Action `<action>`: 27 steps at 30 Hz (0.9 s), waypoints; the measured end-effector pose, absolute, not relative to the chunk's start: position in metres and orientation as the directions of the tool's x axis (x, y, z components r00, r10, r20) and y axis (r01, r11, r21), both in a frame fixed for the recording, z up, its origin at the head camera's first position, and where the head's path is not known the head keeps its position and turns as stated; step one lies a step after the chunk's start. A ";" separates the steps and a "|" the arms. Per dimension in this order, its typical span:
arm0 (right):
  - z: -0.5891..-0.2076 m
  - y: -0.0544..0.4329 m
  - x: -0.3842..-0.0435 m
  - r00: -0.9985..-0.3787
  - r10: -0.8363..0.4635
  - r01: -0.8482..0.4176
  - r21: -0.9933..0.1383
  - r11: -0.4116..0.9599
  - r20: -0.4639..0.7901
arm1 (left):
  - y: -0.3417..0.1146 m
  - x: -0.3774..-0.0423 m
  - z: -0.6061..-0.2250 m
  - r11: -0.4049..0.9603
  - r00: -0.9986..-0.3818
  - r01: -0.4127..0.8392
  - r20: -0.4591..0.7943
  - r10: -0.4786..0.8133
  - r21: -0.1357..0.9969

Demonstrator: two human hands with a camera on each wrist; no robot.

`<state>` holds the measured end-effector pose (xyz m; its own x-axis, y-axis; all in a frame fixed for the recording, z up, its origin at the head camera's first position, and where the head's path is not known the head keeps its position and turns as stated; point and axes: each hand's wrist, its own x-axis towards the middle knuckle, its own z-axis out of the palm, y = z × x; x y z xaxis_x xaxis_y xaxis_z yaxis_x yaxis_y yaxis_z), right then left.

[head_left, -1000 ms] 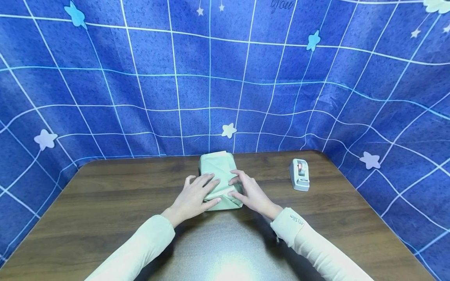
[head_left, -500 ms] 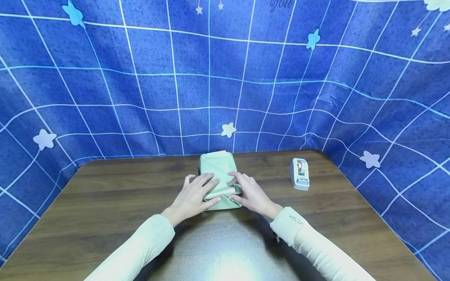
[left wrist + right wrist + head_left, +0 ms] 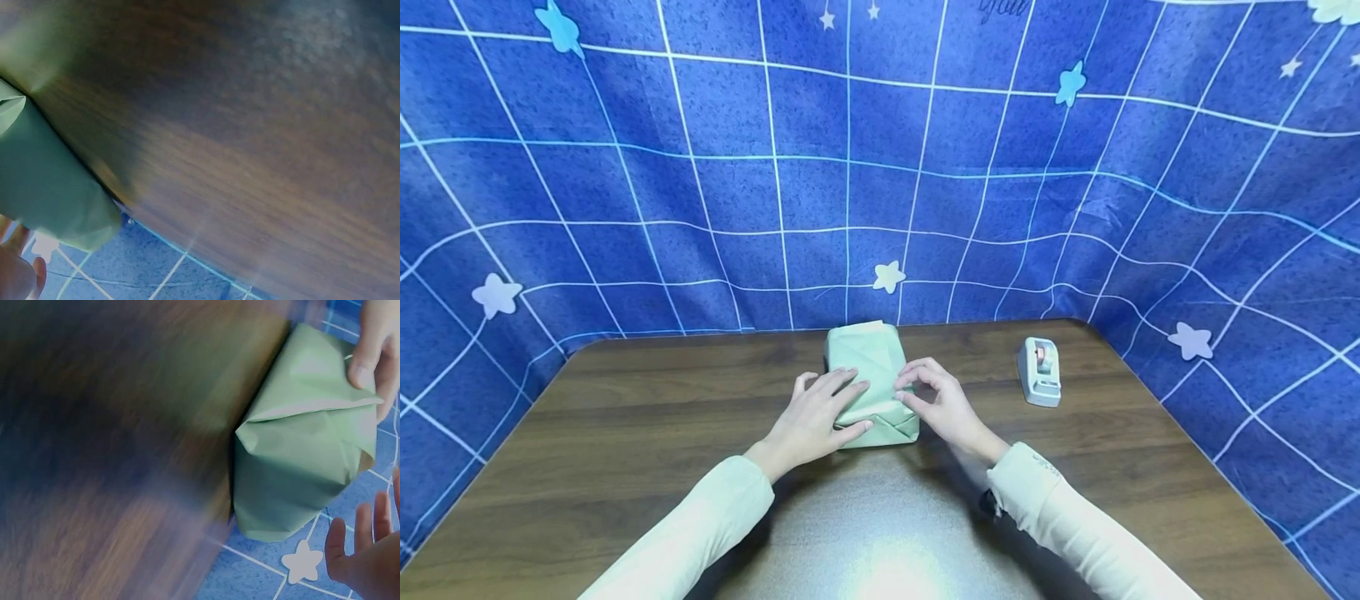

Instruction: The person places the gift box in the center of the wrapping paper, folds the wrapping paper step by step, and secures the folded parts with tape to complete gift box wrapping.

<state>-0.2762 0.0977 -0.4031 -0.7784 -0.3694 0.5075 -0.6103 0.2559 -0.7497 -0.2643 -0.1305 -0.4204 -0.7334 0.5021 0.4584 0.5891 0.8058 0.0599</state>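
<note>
A box-shaped package wrapped in pale green paper [image 3: 867, 348] lies on the table near its back edge. Across its left side and top rests my left hand [image 3: 816, 410], fingers extended and thumb along the front part. In the right wrist view that left hand's thumb presses beside a folded seam of the package [image 3: 294, 456]. My right hand [image 3: 946, 406] is at the package's right edge, fingers bent loosely, thumb near the index finger. The right wrist view shows the right hand [image 3: 372, 559] with fingers apart, beside the paper. The left wrist view shows only part of the left hand [image 3: 17, 272].
A white tape dispenser [image 3: 1040, 377] with a reddish roll core stands to the right on the brown wooden table [image 3: 647, 417]. Behind and beside the table hangs a blue curtain [image 3: 715, 200] with white grid lines and stars.
My right hand has shifted up and slightly right, off the package's front right corner, uncovering the folded flap there. The left hand has stayed in place on the paper.
</note>
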 end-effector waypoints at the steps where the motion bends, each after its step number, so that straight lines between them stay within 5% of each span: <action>1: -0.403 0.098 -0.276 -0.797 -0.356 -0.584 -0.775 0.244 0.488 | -0.130 -0.264 -0.420 0.806 -0.734 0.589 0.457 0.502 0.060; 7: -0.399 0.098 -0.271 -0.851 -0.339 -0.486 -0.845 0.222 0.401 | -0.131 -0.265 -0.422 0.801 -0.723 0.596 0.469 0.507 0.053; 27: -0.375 0.094 -0.246 -0.786 -0.421 -0.573 -0.789 0.222 0.452 | -0.131 -0.265 -0.420 0.797 -0.719 0.602 0.469 0.513 0.052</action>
